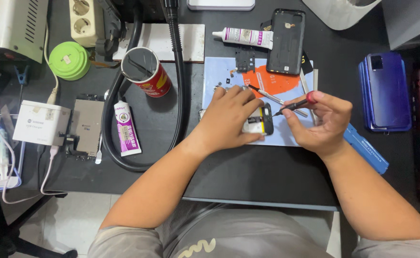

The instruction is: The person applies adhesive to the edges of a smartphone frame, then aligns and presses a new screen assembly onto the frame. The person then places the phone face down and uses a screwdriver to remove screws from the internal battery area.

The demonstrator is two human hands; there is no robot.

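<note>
Gripping slim red-capped screwdriver (pixel 293 105), right hand (pixel 322 124)

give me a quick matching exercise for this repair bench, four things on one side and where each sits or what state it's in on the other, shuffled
Things:
1. screwdriver
2. opened phone
3. green round container
4. black back cover

Places or states:
A. far edge of the blue mat, beside a glue tube
B. pinned flat under the left hand
C. held in the right hand, tip pointing at the phone
D. far left of the table, near the power strip

Pairs: 1-C, 2-B, 3-D, 4-A
</note>
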